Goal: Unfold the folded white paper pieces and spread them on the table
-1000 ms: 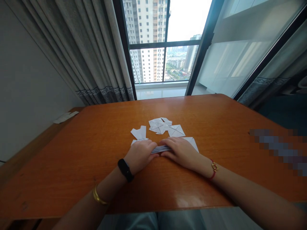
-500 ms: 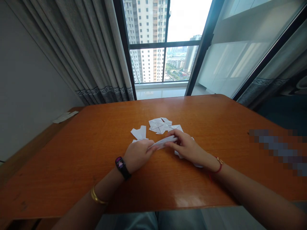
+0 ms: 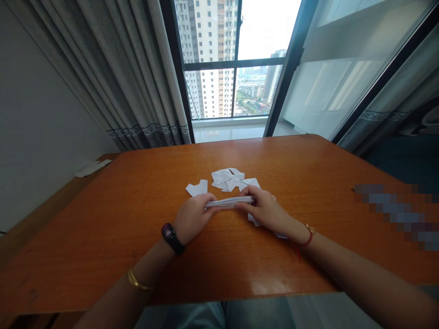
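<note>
- The hands (image 3: 229,210) are close together, near the middle of the bench (image 3: 103,237), and clamped on the two ends of one folded paper strip (image 3: 229,202).
- The left hand (image 3: 194,218) pinches the strip's left end between thumb and fingers. The right hand (image 3: 265,211) grips the right end with its fingertips (image 3: 248,201).
- The strip lies level across the near middle of the bench, between the hands. Whether it touches the wood cannot be told from this view.
- The strip looks light and thin. Its layers seem to give it some stiffness along its length, but it would probably bend or crease under a hard pinch. Its smooth layers may slide over one another, so a grip at both ends, as here, seems the steadiest.
- A white paper sheet (image 3: 254,219) lies partly under the right hand, with only its edges showing.
- Just far of the strip lie a folded paper square (image 3: 249,183) and a folded paper star shape (image 3: 222,179), with a small paper scrap (image 3: 197,188) to their left. All three look light enough to shift at a brush of the wrist.
- A black watch (image 3: 170,238) and a gold bangle (image 3: 137,282) sit on the left arm, and a red string bracelet (image 3: 308,236) on the right wrist.
- A paper slip (image 3: 92,168) lies at the bench's far left edge, beside the wall.
</note>
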`<state>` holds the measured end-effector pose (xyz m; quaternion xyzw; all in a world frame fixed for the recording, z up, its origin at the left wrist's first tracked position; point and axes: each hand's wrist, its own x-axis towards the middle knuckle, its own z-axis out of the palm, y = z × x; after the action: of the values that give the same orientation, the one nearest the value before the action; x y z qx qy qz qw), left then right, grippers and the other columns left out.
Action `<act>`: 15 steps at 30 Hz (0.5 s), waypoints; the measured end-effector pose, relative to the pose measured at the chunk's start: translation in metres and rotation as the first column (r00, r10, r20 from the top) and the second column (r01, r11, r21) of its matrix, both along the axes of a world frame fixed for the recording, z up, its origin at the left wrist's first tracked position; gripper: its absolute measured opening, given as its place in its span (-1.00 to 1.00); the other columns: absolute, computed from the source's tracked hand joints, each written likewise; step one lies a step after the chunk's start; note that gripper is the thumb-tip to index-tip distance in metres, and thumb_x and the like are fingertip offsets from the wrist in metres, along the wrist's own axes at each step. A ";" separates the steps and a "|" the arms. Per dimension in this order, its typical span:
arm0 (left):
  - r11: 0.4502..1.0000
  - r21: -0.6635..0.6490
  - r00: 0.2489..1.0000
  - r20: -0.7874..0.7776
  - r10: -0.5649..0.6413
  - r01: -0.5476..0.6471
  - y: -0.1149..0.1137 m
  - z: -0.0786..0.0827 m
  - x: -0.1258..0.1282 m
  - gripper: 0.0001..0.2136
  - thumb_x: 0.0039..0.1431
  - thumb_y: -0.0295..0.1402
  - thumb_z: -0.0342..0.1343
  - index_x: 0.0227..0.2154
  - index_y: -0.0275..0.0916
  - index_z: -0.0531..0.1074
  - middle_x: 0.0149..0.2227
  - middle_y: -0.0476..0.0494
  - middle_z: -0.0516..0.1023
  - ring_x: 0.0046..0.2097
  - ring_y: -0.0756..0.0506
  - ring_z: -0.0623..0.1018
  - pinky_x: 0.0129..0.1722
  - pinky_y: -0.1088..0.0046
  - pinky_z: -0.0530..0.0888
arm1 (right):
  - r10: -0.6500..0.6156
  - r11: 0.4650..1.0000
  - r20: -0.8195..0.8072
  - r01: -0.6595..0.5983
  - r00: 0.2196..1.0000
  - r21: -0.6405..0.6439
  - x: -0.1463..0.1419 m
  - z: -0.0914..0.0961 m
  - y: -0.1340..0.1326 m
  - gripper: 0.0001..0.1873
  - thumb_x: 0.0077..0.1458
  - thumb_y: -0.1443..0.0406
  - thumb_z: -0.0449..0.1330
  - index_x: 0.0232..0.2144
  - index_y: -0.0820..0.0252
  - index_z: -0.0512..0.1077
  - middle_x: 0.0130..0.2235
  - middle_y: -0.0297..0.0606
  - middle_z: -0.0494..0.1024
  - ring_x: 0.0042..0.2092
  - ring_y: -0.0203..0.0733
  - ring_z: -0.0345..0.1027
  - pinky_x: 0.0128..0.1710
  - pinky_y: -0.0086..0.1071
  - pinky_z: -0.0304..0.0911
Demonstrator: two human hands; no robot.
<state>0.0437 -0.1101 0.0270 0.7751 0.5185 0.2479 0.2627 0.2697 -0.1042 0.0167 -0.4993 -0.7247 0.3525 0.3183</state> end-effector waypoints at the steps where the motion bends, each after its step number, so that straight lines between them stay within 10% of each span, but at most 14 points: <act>1: 0.999 0.048 0.995 -0.095 -0.008 0.013 0.000 0.001 -0.001 -0.86 0.16 -0.25 0.08 -0.35 -0.18 0.44 -0.32 -0.06 0.53 -0.32 -0.08 0.48 -0.35 0.46 0.35 | 0.014 0.994 0.115 -0.025 0.993 0.103 -0.001 -0.001 -0.001 -0.90 0.10 0.26 0.19 -0.35 0.16 0.33 -0.41 -0.31 0.48 -0.40 -0.22 0.33 -0.42 -0.38 0.23; 5: 0.997 0.053 0.964 -0.262 -0.042 0.058 -0.001 0.000 -0.001 -0.87 0.21 -0.28 0.02 -0.33 -0.16 0.45 -0.28 -0.07 0.54 -0.26 -0.10 0.50 -0.29 0.44 0.35 | 0.064 0.933 0.378 -0.190 0.923 0.306 -0.005 -0.007 -0.001 -0.95 0.18 0.34 0.11 -0.29 0.20 0.36 -0.26 -0.16 0.48 -0.22 -0.12 0.32 -0.22 -0.27 0.25; 15: 0.999 -0.032 0.978 -0.207 0.036 -0.043 0.000 0.004 -0.007 -0.81 0.14 -0.17 0.08 -0.28 -0.11 0.51 -0.32 0.01 0.59 -0.31 -0.08 0.52 -0.39 0.48 0.32 | 0.088 0.943 0.417 -0.211 0.905 0.258 -0.001 -0.006 0.002 -0.85 0.26 0.31 0.01 -0.27 0.21 0.36 -0.26 -0.18 0.47 -0.26 -0.16 0.31 -0.25 -0.33 0.21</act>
<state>0.0370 -0.1096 0.0313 0.7813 0.5626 0.1620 0.2164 0.2689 -0.1027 0.0103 -0.4495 -0.8554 0.1536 0.2066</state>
